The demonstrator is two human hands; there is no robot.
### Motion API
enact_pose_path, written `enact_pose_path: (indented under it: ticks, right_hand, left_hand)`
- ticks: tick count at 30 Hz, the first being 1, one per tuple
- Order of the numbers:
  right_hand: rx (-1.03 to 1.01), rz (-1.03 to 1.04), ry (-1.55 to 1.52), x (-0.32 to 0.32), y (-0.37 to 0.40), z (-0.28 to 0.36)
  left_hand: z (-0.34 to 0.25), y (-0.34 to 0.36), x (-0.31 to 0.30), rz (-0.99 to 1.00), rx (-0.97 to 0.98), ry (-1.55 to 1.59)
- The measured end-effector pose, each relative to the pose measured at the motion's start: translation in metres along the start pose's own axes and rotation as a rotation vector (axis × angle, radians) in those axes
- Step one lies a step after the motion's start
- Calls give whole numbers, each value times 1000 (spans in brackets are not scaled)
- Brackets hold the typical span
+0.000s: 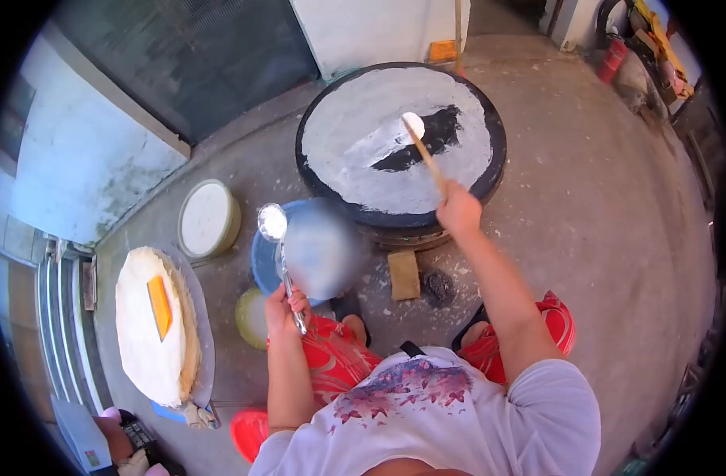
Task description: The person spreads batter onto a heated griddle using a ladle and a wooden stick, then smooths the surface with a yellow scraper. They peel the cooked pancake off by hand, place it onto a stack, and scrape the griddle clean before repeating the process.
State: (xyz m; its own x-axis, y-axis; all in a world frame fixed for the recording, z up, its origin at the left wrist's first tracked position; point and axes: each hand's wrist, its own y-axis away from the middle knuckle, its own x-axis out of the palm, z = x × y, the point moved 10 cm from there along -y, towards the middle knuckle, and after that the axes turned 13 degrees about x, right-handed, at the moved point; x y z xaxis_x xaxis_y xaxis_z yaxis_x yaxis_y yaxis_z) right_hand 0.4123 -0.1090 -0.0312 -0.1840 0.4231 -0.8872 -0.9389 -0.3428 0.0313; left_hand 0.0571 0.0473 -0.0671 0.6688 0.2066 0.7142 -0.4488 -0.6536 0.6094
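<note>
My right hand (458, 208) grips a wooden-handled spreader (423, 148) whose white tip rests on a round black griddle (490, 178). White batter (363, 139) covers most of the griddle, with a dark bare patch near the middle. My left hand (285, 305) holds a metal ladle (273, 224) upright above a blue basin (261, 262), part of which is blurred.
A stack of thin white sheets (144, 333) lies on a round tray at the left with an orange scraper (159, 306) on top. A pale lidded tub (208, 220) and a yellow-green bowl (249, 317) stand nearby. A brick (403, 275) lies by the griddle base. Another person's hand (132, 456) shows at the bottom left.
</note>
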Motion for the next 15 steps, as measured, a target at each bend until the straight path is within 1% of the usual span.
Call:
enact_pose_path:
  ticks: [1, 2, 3, 5, 6, 7, 9, 10, 12, 13, 15]
  right_hand:
    - [-15, -43, -66, 3, 13, 1]
    - [-271, -204, -142, 4, 36, 16]
    - [-267, -202, -150, 2, 30, 12]
    - [-277, -156, 156, 20, 21, 5]
    - [-166, -145, 242, 9, 0, -10]
    - [-112, -159, 240, -5, -16, -19]
    - [-75, -199, 165, -25, -26, -22]
    - [-72, -209, 164, -24, -24, -22]
    - [65, -186, -72, -13, -12, -32]
    - [66, -190, -73, -12, -7, -30]
    - [-159, -176, 73, -3, 4, -9]
  left_hand:
    - [0, -2, 2, 25, -12, 5]
    - [1, -4, 4, 48, -23, 13]
    - [3, -2, 9, 47, -19, 5]
    - [-2, 1, 6, 31, -10, -16]
    - [3, 3, 2, 21, -19, -17]
    - [4, 5, 1, 8, -20, -28]
    - [4, 5, 5, 12, -24, -39]
    - [2, 4, 5, 12, -20, -33]
    - [3, 3, 7, 17, -19, -29]
    - [3, 3, 7, 13, -1, -36]
    - [5, 2, 10, 10, 18, -45]
